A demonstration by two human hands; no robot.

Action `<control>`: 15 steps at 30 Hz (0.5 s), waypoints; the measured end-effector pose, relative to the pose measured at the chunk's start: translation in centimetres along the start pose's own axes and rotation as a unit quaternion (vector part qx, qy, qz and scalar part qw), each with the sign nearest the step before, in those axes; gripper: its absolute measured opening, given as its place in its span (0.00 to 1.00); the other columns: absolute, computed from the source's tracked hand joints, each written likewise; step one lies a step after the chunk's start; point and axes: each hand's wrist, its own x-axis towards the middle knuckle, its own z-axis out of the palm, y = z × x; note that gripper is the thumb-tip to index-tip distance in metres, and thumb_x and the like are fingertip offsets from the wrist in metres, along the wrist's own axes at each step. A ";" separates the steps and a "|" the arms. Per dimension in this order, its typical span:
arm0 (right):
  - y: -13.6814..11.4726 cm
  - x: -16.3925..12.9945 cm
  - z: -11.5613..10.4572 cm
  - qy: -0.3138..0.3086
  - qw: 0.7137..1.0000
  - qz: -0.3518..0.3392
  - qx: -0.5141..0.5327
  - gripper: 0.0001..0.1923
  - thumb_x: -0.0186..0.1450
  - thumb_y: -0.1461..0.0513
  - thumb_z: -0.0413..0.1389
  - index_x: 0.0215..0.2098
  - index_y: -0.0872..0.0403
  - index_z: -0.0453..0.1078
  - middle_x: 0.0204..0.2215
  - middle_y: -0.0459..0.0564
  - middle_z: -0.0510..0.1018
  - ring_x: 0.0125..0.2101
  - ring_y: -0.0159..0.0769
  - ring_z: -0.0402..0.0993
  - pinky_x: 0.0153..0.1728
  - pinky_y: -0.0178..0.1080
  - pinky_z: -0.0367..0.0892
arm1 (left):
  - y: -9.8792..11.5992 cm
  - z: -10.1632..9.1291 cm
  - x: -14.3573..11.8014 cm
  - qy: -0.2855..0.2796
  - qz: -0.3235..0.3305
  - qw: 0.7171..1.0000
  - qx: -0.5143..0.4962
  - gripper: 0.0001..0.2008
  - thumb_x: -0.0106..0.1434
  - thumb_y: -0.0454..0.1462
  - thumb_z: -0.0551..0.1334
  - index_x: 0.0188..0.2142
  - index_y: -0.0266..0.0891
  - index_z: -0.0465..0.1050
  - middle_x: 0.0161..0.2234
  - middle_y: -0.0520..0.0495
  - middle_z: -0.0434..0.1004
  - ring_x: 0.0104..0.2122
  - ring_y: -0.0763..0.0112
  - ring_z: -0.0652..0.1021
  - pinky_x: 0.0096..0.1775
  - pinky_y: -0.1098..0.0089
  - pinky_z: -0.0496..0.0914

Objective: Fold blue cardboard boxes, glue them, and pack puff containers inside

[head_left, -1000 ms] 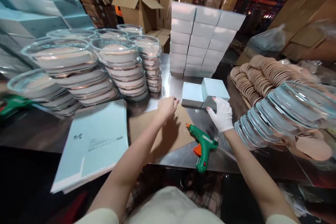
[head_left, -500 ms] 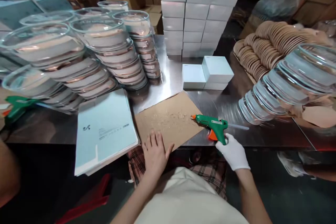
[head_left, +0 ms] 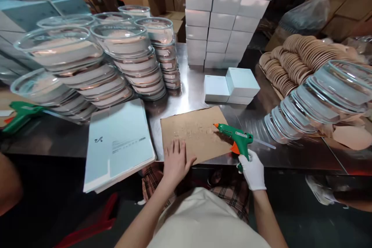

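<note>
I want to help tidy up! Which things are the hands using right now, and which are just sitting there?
In use:
- green glue gun, gripped by the gloved right hand
- cardboard sheet, with the bare left hand flat on it

Just sitting there:
- two small white boxes
- stacked clear dishes
- pale blue flat sheets
- second glue gun

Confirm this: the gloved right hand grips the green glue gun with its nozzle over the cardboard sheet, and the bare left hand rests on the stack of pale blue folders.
Not quite. In the head view the left hand rests flat on the cardboard sheet, not the pale blue folders. The gloved right hand does grip the green glue gun.
</note>
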 end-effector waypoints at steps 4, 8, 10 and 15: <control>-2.0 0.7 0.4 -0.019 0.986 0.010 -0.166 0.31 0.64 0.51 0.53 0.61 0.59 0.70 0.41 0.60 0.85 0.34 0.47 0.84 0.33 0.42 0.78 | -0.9 -1.0 1.1 -0.049 0.021 0.997 -0.056 0.38 0.70 0.53 0.63 0.70 0.31 0.65 0.73 0.23 0.61 0.73 0.35 0.63 0.69 0.38 0.61; -4.0 1.0 -0.8 -0.083 0.911 -0.006 -0.404 0.30 0.69 0.45 0.48 0.58 0.56 0.71 0.41 0.65 0.85 0.45 0.59 0.85 0.47 0.52 0.76 | -5.9 -5.5 1.0 0.031 -0.004 0.974 -0.222 0.35 0.72 0.55 0.58 0.70 0.36 0.64 0.69 0.28 0.68 0.69 0.46 0.71 0.62 0.49 0.73; -4.5 1.1 -1.4 -0.111 0.885 -0.015 -0.451 0.32 0.71 0.42 0.45 0.59 0.54 0.70 0.43 0.65 0.85 0.46 0.60 0.85 0.48 0.54 0.75 | -9.2 -8.9 0.6 0.124 -0.126 0.942 -0.285 0.34 0.72 0.56 0.55 0.66 0.36 0.67 0.61 0.29 0.77 0.54 0.51 0.83 0.47 0.57 0.82; -4.4 1.1 -1.9 -0.134 0.871 -0.033 -0.472 0.31 0.72 0.41 0.43 0.58 0.51 0.69 0.44 0.63 0.85 0.47 0.60 0.85 0.46 0.52 0.74 | -16.6 -15.7 -0.3 0.176 -0.249 0.905 -0.295 0.33 0.65 0.61 0.61 0.57 0.40 0.77 0.43 0.42 0.85 0.40 0.55 0.86 0.44 0.57 0.82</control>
